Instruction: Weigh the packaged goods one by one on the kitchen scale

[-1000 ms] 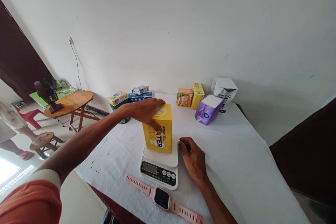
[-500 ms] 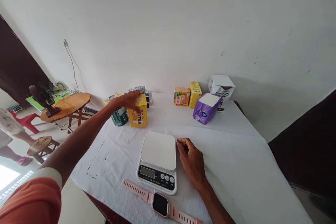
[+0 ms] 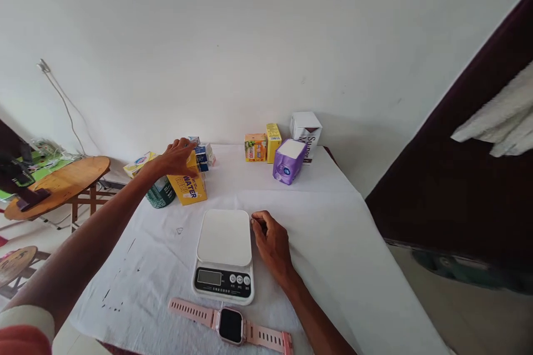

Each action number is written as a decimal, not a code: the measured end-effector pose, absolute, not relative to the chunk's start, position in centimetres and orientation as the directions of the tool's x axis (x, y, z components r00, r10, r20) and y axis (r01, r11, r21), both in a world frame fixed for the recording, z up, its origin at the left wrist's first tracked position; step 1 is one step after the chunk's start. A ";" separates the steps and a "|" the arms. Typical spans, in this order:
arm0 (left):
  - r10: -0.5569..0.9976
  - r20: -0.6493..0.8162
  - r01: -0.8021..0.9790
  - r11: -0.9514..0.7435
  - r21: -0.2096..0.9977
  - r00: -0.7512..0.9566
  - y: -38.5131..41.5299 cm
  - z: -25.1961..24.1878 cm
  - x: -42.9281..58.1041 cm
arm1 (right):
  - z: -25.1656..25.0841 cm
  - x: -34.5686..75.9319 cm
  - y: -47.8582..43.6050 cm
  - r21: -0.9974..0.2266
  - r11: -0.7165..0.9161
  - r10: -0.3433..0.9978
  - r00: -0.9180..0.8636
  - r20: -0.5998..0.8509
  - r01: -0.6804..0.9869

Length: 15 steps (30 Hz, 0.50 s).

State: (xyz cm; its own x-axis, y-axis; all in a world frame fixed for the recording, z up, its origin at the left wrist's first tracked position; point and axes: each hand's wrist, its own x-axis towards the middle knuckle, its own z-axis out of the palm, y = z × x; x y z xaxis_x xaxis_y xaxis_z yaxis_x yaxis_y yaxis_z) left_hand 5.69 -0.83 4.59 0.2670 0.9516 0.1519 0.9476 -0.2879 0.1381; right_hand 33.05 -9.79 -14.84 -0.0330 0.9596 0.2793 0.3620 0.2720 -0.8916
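Note:
My left hand (image 3: 180,156) reaches across to a yellow box (image 3: 189,186) with "WATER" printed on it, gripping it from above with fingers and thumb over its top. The box leans slightly, close beside a dark green can (image 3: 161,193) partly hidden by my forearm. My right hand (image 3: 271,241) rests on the cloth with curled fingers, at the right edge of a white kitchen scale (image 3: 225,238); nothing shows in it. The scale's display looks blank. In front of the scale lies a pink-strapped smartwatch (image 3: 231,325), its screen dark.
Behind the yellow box are small blue-and-white boxes (image 3: 203,155). Farther right stand an orange box (image 3: 255,147), a yellow carton (image 3: 273,144), a purple tissue pack (image 3: 288,162) and a white box (image 3: 306,127) near the wall. A round wooden table (image 3: 62,180) is at left.
The view has turned right, so everything sits farther left in the picture. The yellow box now leans in my left hand's grip. My right hand stays beside the scale.

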 end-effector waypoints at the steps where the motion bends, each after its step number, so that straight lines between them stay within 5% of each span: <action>1: 0.942 0.163 0.938 -0.317 0.142 0.294 -0.8 4.7 7.0 | -14.8 33.0 -9.8 -0.890 0.275 0.958 -0.030 0.284 0.362; 8: 0.899 0.206 0.873 -0.428 0.235 0.386 2.4 1.7 21.8 | -15.1 32.9 -9.7 -0.879 0.293 0.949 -0.005 0.314 0.376; 15: 0.983 0.157 0.881 -0.161 0.444 0.101 5.9 -2.8 32.8 | -15.5 32.7 -9.4 -0.861 0.316 0.938 0.004 0.347 0.399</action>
